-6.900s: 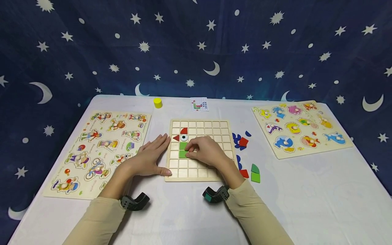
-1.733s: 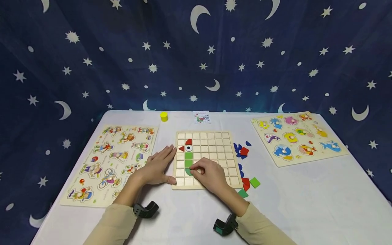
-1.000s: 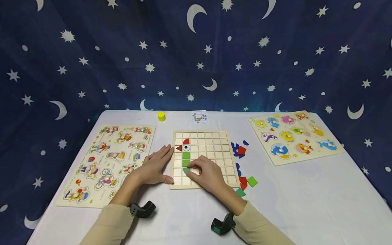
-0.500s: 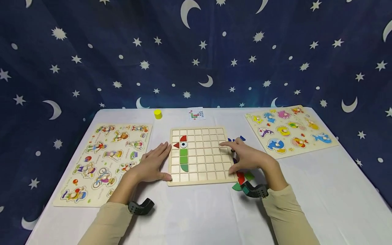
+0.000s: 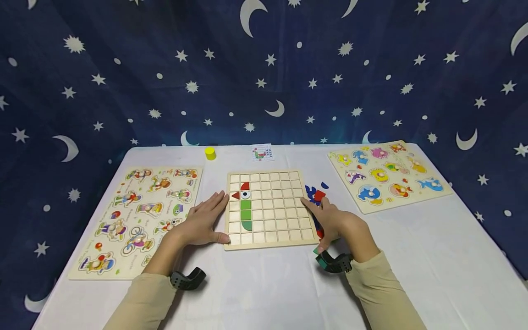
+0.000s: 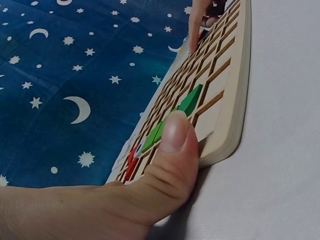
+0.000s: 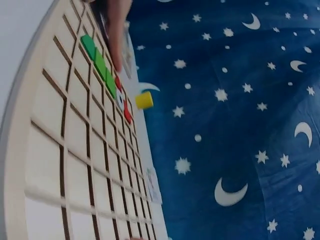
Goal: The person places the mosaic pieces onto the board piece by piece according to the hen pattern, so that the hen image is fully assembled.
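A wooden grid board (image 5: pixel 280 220) lies mid-table. Its left columns hold a red quarter-circle (image 5: pixel 245 186), a red triangle (image 5: pixel 235 195), an eye tile (image 5: pixel 245 195), two green squares (image 5: pixel 245 209) and a green quarter-circle (image 5: pixel 247 225). My left hand (image 5: pixel 202 222) rests along the board's left edge, fingers extended, with the thumb (image 6: pixel 172 150) on the near corner in the left wrist view. My right hand (image 5: pixel 340 224) is at the board's right edge, index finger extended toward the rim. Its thumb is by a green piece (image 5: pixel 316 250). The hand covers some loose pieces.
Blue pieces (image 5: pixel 312 195) and a red piece (image 5: pixel 319 195) lie right of the board. A pattern card (image 5: pixel 262 152) and a yellow cylinder (image 5: pixel 210 153) are behind it. Knobbed picture puzzles stand left (image 5: pixel 123 220) and right (image 5: pixel 387 178).
The right hand has let go of the green quarter-circle, now in the grid below the green squares, and has moved right to the loose pieces. The left hand stays at the board's edge.
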Demonstrator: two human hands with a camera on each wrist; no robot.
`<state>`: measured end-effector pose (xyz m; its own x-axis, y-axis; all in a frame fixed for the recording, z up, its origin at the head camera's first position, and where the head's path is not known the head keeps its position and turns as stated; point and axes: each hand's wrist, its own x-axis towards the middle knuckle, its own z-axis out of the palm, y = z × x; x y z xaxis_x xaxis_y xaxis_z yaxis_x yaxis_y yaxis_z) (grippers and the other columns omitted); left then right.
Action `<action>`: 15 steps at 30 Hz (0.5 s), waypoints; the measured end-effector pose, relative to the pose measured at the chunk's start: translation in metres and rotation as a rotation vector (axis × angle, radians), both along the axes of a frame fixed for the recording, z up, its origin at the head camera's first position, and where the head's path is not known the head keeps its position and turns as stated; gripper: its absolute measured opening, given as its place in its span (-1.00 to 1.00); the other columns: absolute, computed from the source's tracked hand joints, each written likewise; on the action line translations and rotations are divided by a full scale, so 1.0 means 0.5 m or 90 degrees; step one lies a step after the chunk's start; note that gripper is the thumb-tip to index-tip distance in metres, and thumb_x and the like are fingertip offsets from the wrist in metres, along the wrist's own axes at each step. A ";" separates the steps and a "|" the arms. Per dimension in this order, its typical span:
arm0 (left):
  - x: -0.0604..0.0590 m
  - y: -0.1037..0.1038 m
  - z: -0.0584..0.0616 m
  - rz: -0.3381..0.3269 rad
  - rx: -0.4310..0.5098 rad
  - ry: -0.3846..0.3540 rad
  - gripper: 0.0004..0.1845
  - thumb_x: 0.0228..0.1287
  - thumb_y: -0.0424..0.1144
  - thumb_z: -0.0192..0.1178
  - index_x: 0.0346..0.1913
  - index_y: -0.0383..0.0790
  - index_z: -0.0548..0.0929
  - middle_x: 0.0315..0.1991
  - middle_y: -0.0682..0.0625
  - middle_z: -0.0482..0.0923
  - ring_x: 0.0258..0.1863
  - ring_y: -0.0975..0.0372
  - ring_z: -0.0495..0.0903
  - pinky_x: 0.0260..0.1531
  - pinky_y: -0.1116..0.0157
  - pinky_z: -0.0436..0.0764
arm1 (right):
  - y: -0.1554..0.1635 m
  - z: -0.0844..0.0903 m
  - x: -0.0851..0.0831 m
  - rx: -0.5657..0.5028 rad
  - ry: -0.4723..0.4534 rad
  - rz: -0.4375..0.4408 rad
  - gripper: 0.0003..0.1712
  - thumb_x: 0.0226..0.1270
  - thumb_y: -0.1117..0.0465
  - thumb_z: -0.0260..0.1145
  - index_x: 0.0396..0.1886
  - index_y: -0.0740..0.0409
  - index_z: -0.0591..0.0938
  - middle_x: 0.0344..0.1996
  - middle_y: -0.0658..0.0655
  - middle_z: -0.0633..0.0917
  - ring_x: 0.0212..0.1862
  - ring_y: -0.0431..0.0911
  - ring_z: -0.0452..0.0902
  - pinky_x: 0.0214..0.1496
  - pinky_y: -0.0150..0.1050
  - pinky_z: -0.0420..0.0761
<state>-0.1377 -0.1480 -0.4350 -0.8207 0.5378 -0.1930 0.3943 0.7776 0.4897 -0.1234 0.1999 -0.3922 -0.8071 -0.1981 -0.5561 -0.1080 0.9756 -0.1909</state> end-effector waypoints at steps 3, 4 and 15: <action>0.000 0.002 0.002 -0.003 -0.003 0.003 0.25 -0.14 0.31 0.33 0.52 -0.19 -0.08 0.54 -0.14 -0.21 0.52 -0.03 -0.20 0.36 -0.23 -0.05 | 0.016 0.001 -0.003 -0.025 0.009 -0.015 0.52 -0.46 0.00 0.69 0.52 -0.13 -0.07 0.22 0.42 0.19 0.11 0.19 0.33 0.02 0.16 0.54; 0.000 0.003 0.002 -0.004 -0.004 0.003 0.25 -0.14 0.31 0.33 0.52 -0.19 -0.08 0.54 -0.14 -0.21 0.52 -0.03 -0.20 0.36 -0.23 -0.05 | 0.022 0.001 -0.006 -0.033 0.013 -0.018 0.53 -0.46 -0.01 0.68 0.52 -0.11 -0.08 0.19 0.42 0.21 0.09 0.19 0.34 0.02 0.13 0.54; 0.000 0.000 -0.003 -0.005 -0.010 0.007 0.27 -0.16 0.35 0.31 0.52 -0.19 -0.09 0.54 -0.15 -0.21 0.52 -0.04 -0.21 0.35 -0.23 -0.05 | 0.065 -0.005 -0.026 -0.062 0.025 -0.082 0.46 -0.31 -0.11 0.59 0.54 -0.12 -0.14 0.15 0.38 0.20 -0.02 0.14 0.39 0.06 0.08 0.53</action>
